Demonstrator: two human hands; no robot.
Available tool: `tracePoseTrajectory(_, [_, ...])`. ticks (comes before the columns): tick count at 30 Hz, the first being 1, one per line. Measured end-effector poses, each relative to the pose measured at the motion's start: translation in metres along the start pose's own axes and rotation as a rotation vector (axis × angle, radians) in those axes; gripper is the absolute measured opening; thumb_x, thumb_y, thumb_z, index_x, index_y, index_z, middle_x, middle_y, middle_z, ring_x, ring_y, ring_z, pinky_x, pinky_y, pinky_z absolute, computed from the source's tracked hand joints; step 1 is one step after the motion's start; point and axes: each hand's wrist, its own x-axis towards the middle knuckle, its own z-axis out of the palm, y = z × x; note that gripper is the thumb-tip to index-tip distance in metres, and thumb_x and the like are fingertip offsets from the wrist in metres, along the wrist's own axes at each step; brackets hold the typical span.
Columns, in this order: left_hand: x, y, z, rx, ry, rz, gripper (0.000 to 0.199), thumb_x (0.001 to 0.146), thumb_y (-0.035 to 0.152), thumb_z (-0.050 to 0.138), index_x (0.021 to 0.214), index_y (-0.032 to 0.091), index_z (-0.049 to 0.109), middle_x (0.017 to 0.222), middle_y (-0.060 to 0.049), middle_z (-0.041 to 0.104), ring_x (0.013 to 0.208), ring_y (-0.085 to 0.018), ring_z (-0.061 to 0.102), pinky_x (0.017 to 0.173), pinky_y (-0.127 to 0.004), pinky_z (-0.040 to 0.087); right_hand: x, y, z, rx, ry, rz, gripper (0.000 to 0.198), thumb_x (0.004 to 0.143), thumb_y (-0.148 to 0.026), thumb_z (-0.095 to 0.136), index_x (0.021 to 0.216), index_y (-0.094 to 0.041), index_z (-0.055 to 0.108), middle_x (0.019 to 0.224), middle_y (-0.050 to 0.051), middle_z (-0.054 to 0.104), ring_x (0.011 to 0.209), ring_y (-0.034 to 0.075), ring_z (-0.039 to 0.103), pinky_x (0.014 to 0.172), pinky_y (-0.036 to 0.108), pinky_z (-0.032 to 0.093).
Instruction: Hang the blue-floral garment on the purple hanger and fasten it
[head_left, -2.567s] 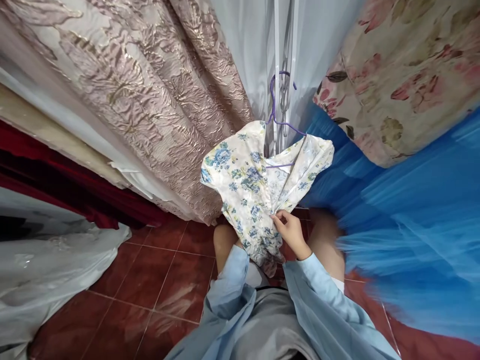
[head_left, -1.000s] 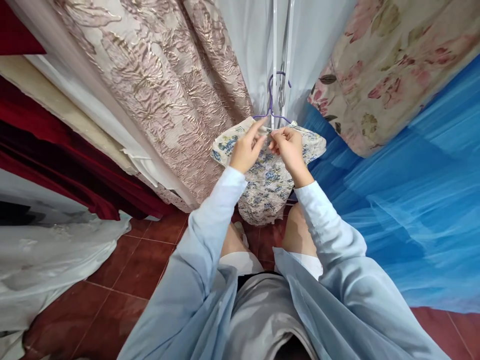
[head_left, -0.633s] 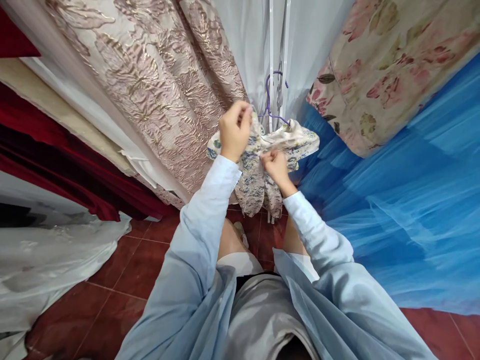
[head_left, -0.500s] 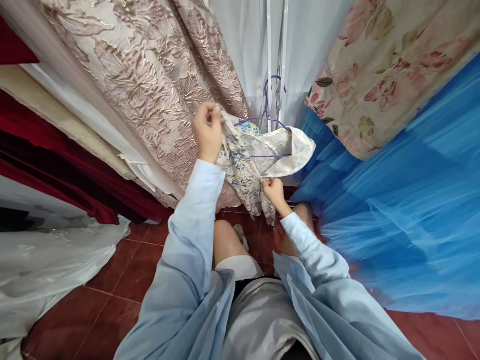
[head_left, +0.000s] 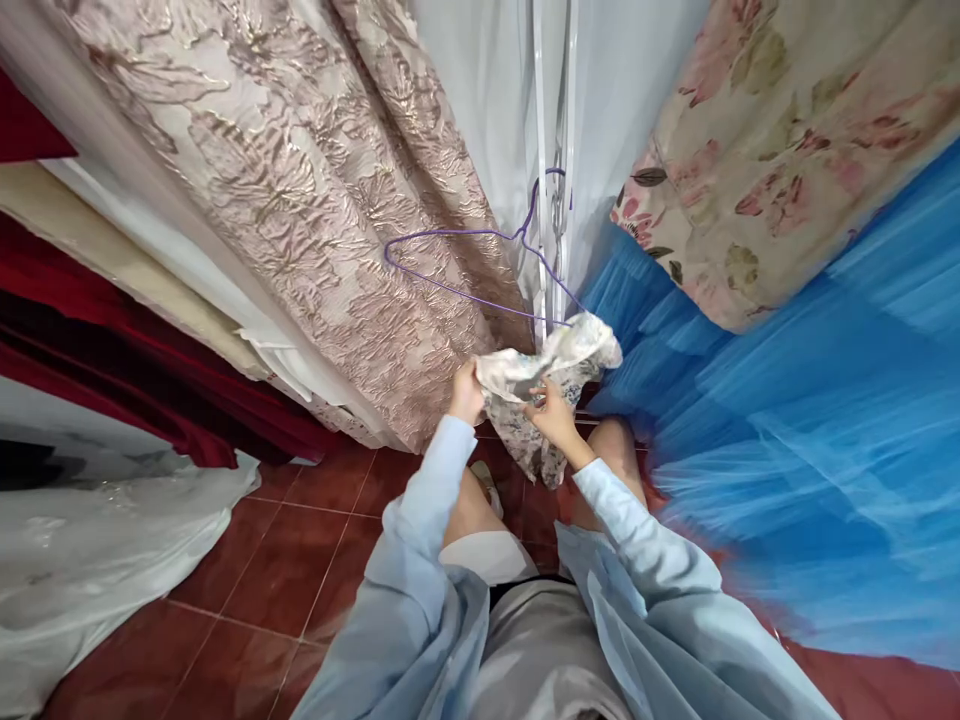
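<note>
A white floral garment (head_left: 517, 430), perhaps a blouse, hangs bunched from one end of a purple wire hanger (head_left: 450, 232). The other arm of that hanger is bare, and its hook sits on a white vertical strip. My left hand (head_left: 468, 393) is closed on the garment's left edge, fingers partly hidden by the cloth. At the front of the same garment, my right hand (head_left: 553, 412) grips the fabric between thumb and fingers, close below the opening. The cloth still covers the hanger's right end.
Pink brocade fabric (head_left: 285, 200) hangs behind on the left, and white drapes (head_left: 480, 120) behind the hanger. To the right are blue tulle (head_left: 795, 430) and a floral cloth (head_left: 750, 200). Red and cream garments hang far left, above a red tiled floor (head_left: 247, 580).
The garment's left side has come off the hanger, baring that arm. My left hand has moved down and right with the cloth; my right hand has shifted slightly down. The hanger now tilts.
</note>
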Motion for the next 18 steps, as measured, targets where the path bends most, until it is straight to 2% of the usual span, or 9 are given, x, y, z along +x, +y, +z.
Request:
tracePoseTrajectory(2, [-0.021, -0.017, 0.015, 0.225, -0.189, 0.083, 0.015, 0.088, 0.028, 0.068, 0.084, 0.015, 0.063, 0.072, -0.001, 0.063, 0.065, -0.012, 0.060, 0.067, -0.023, 0.050, -0.004, -0.009, -0.009, 0.059, -0.081, -0.127, 0.071, 0.069, -0.033, 0.075, 0.134, -0.016, 0.054, 0.125, 0.014, 0.066, 0.107, 0.028, 0.063, 0.096, 0.040, 0.048])
tracePoseTrajectory(3, [-0.030, -0.021, 0.023, 0.398, -0.311, 0.186, 0.017, 0.089, 0.033, 0.068, 0.087, 0.016, 0.065, 0.077, -0.002, 0.063, 0.071, -0.014, 0.061, 0.073, -0.025, 0.052, -0.005, -0.015, -0.016, 0.098, -0.103, -0.177, 0.061, 0.072, -0.035, 0.074, 0.128, -0.016, 0.058, 0.121, 0.013, 0.067, 0.109, 0.029, 0.061, 0.096, 0.039, 0.048])
tracePoseTrajectory(5, [-0.045, -0.020, 0.039, 0.756, -0.518, 0.440, 0.024, 0.089, 0.041, 0.069, 0.093, 0.018, 0.069, 0.094, -0.006, 0.065, 0.094, -0.019, 0.063, 0.092, -0.032, 0.051, -0.005, -0.028, -0.034, 0.161, -0.111, -0.199, 0.033, 0.083, -0.043, 0.065, 0.102, -0.016, 0.065, 0.098, 0.008, 0.069, 0.093, 0.025, 0.062, 0.085, 0.036, 0.051])
tracePoseTrajectory(7, [-0.054, -0.017, 0.051, 0.945, -0.672, 0.579, 0.031, 0.086, 0.047, 0.072, 0.100, 0.019, 0.071, 0.115, -0.010, 0.063, 0.118, -0.025, 0.057, 0.110, -0.038, 0.042, -0.004, -0.042, -0.060, 0.198, -0.135, -0.195, 0.033, 0.090, -0.049, 0.057, 0.081, -0.017, 0.061, 0.076, 0.003, 0.062, 0.073, 0.019, 0.056, 0.070, 0.031, 0.048])
tracePoseTrajectory(9, [-0.057, -0.018, 0.054, 0.908, -0.858, 0.443, 0.047, 0.083, 0.056, 0.073, 0.113, 0.020, 0.069, 0.123, -0.011, 0.062, 0.124, -0.027, 0.055, 0.111, -0.039, 0.042, -0.003, -0.057, -0.092, 0.212, -0.212, -0.220, 0.038, 0.090, -0.052, 0.060, 0.076, -0.017, 0.060, 0.070, 0.001, 0.059, 0.066, 0.016, 0.051, 0.064, 0.028, 0.045])
tracePoseTrajectory(11, [-0.056, -0.026, 0.049, 0.793, -1.019, 0.128, 0.062, 0.077, 0.063, 0.076, 0.119, 0.017, 0.065, 0.114, -0.010, 0.066, 0.110, -0.026, 0.063, 0.099, -0.037, 0.050, -0.002, -0.069, -0.127, 0.185, -0.270, -0.233, 0.037, 0.088, -0.051, 0.065, 0.079, -0.016, 0.064, 0.071, 0.000, 0.060, 0.064, 0.014, 0.050, 0.060, 0.026, 0.042])
tracePoseTrajectory(13, [-0.053, -0.034, 0.038, 0.751, -1.039, -0.099, 0.062, 0.073, 0.063, 0.079, 0.108, 0.013, 0.068, 0.099, -0.008, 0.069, 0.092, -0.022, 0.066, 0.086, -0.033, 0.052, 0.004, -0.077, -0.162, 0.098, -0.228, -0.217, 0.037, 0.085, -0.050, 0.070, 0.074, -0.015, 0.064, 0.064, -0.001, 0.057, 0.057, 0.012, 0.046, 0.052, 0.023, 0.035])
tracePoseTrajectory(14, [-0.051, -0.036, 0.031, 0.761, -0.997, -0.134, 0.059, 0.072, 0.061, 0.081, 0.101, 0.012, 0.069, 0.093, -0.006, 0.069, 0.086, -0.020, 0.065, 0.081, -0.030, 0.052, 0.011, -0.079, -0.178, 0.058, -0.156, -0.219, 0.038, 0.083, -0.049, 0.073, 0.069, -0.016, 0.062, 0.060, -0.002, 0.053, 0.054, 0.011, 0.043, 0.049, 0.023, 0.031])
tracePoseTrajectory(18, [-0.036, -0.015, 0.009, 0.804, -0.768, -0.023, 0.049, 0.070, 0.053, 0.083, 0.094, 0.012, 0.069, 0.084, -0.002, 0.067, 0.076, -0.015, 0.059, 0.070, -0.024, 0.047, 0.061, -0.071, -0.226, 0.053, 0.135, -0.306, 0.034, 0.072, -0.045, 0.082, 0.066, -0.017, 0.063, 0.061, -0.002, 0.056, 0.055, 0.012, 0.046, 0.050, 0.024, 0.035])
